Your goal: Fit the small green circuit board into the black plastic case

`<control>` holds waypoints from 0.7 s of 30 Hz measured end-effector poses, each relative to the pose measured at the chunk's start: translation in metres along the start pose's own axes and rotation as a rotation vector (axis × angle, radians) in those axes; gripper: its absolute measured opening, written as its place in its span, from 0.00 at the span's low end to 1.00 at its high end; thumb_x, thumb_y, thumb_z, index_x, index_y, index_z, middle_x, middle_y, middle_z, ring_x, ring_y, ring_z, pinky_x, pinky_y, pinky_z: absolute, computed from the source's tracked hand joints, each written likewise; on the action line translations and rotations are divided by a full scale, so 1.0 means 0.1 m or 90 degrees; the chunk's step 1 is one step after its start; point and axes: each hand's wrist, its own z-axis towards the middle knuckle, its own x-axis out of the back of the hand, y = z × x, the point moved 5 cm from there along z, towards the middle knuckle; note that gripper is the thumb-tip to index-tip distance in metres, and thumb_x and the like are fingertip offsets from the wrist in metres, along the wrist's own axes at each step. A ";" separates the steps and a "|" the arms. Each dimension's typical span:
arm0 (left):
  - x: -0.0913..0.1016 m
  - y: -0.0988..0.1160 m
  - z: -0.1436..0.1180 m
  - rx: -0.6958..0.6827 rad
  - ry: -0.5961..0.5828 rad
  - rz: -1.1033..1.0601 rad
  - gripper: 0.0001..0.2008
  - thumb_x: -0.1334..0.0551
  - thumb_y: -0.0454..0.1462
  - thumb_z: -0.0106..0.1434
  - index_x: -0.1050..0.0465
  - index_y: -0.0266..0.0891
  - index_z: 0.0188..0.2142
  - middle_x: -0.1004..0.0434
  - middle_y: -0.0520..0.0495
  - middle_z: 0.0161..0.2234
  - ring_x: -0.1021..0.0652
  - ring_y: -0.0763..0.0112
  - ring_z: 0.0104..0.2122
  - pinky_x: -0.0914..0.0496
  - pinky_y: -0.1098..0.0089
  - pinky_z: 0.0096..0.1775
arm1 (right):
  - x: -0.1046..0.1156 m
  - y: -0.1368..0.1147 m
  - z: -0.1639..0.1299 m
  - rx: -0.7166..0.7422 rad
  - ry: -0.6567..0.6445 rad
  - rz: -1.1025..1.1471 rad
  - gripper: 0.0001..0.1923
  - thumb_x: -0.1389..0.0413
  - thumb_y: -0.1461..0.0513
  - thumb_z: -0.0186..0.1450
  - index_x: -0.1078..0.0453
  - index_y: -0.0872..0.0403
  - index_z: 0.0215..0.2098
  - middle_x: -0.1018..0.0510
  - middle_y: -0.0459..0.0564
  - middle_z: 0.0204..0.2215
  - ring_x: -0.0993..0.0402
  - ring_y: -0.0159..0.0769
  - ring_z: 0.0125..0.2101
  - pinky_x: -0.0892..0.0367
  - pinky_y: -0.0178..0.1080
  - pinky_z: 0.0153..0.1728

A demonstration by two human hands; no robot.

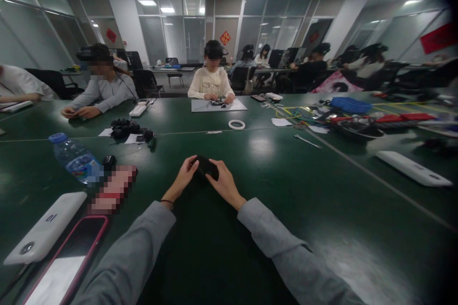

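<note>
A small black object sits between both of my hands, just above the green table. My left hand grips its left end with curled fingers. My right hand holds its right side, thumb on top. I cannot make out what the black object is. Grey sleeves cover both of my forearms.
At my left lie a water bottle, a white power bank and a phone in a pink case. Black parts, a tape ring and a metal tool lie further out. Another white power bank lies right. Other people sit across the table.
</note>
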 end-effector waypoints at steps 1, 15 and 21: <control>-0.02 -0.01 0.02 0.005 0.004 -0.014 0.25 0.41 0.47 0.61 0.37 0.37 0.54 0.33 0.37 0.56 0.31 0.63 0.55 0.38 0.62 0.57 | -0.01 0.08 0.03 -0.048 0.025 0.057 0.24 0.43 0.61 0.62 0.40 0.53 0.56 0.30 0.53 0.49 0.32 0.40 0.49 0.33 0.47 0.52; 0.19 -0.30 0.12 0.106 0.054 -0.357 0.23 0.31 0.37 0.52 0.32 0.38 0.48 0.26 0.44 0.47 0.23 0.70 0.42 0.29 0.67 0.47 | -0.61 0.12 0.26 -0.315 0.083 0.578 0.24 0.39 0.51 0.56 0.33 0.55 0.46 0.26 0.52 0.43 0.29 0.38 0.45 0.33 0.40 0.48; 0.20 -0.29 0.15 0.133 0.048 -0.434 0.22 0.31 0.35 0.52 0.31 0.38 0.47 0.23 0.45 0.43 0.21 0.72 0.38 0.28 0.70 0.43 | -0.62 0.17 0.23 -0.288 0.053 0.611 0.20 0.43 0.49 0.61 0.32 0.51 0.45 0.27 0.48 0.43 0.30 0.35 0.44 0.34 0.37 0.44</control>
